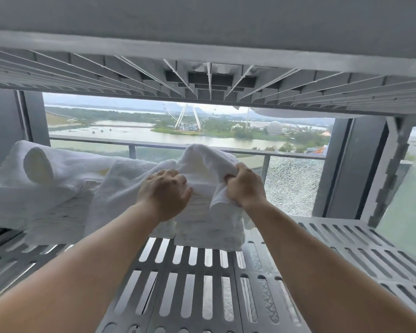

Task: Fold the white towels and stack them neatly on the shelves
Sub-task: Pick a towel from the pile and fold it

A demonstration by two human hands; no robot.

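Observation:
A white towel (pixel 203 162) bunches up over a folded white stack (pixel 209 233) in the middle of the grey slatted shelf (pixel 192 284). My right hand (pixel 244 185) grips a fold of this towel at its right side. To its left, my left hand (pixel 165 192) lies on the towel with its fingers curled into the cloth. More white towels (pixel 58 188) lie loosely on the shelf's left part, one of them rolled (pixel 37 165).
The slatted underside of the shelf above (pixel 209 80) hangs close over the towels. A grey upright post (pixel 389 169) stands at the right. Behind the shelf are a window and a balcony rail (pixel 154 145). The shelf's right part (pixel 360 246) carries nothing.

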